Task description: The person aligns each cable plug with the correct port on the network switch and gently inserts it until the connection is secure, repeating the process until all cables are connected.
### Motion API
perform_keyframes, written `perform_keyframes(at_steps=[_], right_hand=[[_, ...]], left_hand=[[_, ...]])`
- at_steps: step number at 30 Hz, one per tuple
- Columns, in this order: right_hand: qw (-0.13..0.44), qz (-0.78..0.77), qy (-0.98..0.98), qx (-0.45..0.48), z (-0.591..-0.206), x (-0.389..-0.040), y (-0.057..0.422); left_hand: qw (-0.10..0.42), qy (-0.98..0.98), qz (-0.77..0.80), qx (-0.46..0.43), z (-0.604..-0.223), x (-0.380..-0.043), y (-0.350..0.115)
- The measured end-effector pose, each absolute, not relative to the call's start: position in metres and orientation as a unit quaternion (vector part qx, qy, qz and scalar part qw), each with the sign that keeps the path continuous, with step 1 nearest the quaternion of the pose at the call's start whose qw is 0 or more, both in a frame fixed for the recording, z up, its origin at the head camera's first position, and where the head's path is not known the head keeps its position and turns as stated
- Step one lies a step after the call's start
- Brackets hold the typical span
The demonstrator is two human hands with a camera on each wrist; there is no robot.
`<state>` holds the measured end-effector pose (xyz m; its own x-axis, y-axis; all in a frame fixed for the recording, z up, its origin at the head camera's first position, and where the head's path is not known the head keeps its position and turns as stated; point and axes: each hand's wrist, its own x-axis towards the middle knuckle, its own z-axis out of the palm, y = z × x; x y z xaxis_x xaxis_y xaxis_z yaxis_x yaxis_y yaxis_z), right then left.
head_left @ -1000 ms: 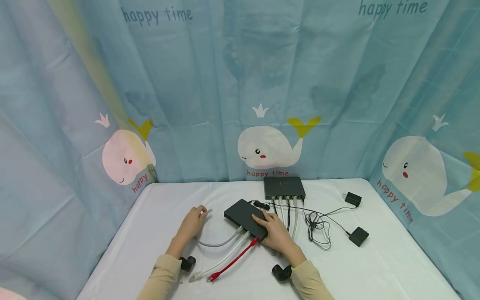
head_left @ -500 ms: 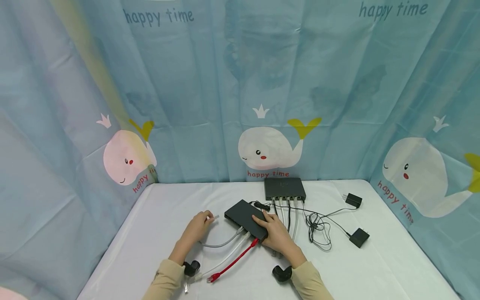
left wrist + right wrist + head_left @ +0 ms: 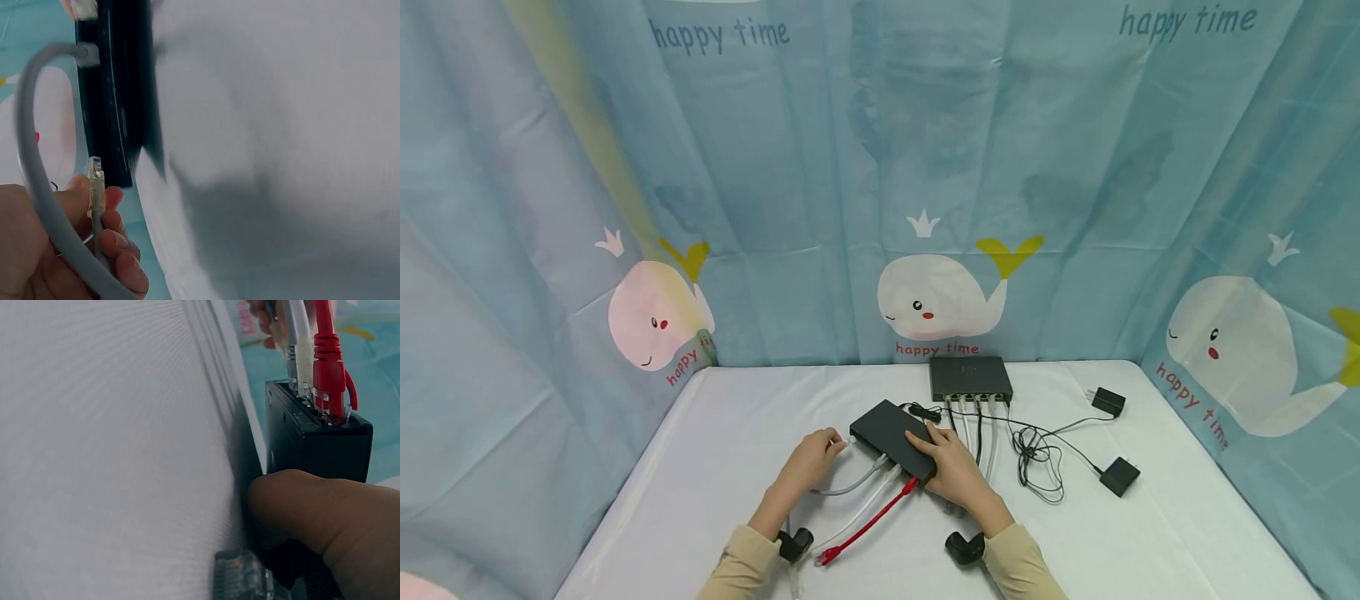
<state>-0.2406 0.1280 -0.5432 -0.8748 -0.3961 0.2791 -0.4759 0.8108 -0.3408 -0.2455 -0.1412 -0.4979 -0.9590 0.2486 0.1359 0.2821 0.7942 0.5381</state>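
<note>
My left hand (image 3: pixel 811 460) pinches a clear-ended network plug (image 3: pixel 95 181) on a grey cable between thumb and fingers. In the head view, that plug is right by the left end of a black network switch (image 3: pixel 887 432); whether it touches a port I cannot tell. My right hand (image 3: pixel 957 471) grips the switch at its right end, thumb on top, holding it tilted. Along the near edge, a grey cable (image 3: pixel 850 488), a white cable (image 3: pixel 861 512) and a red cable (image 3: pixel 876 527) are plugged in. The left wrist view has the grey one looping past my left hand.
A second black switch (image 3: pixel 972 379) stands at the back with several cables in its ports. To the right lie a tangled black cord (image 3: pixel 1037 457) and two power adapters (image 3: pixel 1108 402). Loose clear plugs (image 3: pixel 237 575) lie beneath my right hand.
My left hand has moved right and slightly nearer me, bringing the plug up to the switch's left end. The right hand and switch have stayed in place.
</note>
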Motion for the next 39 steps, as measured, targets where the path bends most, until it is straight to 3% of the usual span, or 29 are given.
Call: perform_keyframes(at_steps=[18,30,39], right_hand=[[0.095,0.198,-0.948,0.232,-0.543,-0.240,0.129],[0.097,0.199,-0.947,0.232,-0.543,-0.241,0.129],[0.097,0.190,-0.948,0.235,-0.544,-0.241,0.129]], left_hand=[[-0.014,-0.917,-0.358,-0.177,-0.494,-0.236,-0.121],[-0.007,-0.904,-0.386,-0.184,-0.503,-0.239,-0.115],[-0.044,-0.881,-0.441,-0.167,-0.510,-0.244,-0.114]])
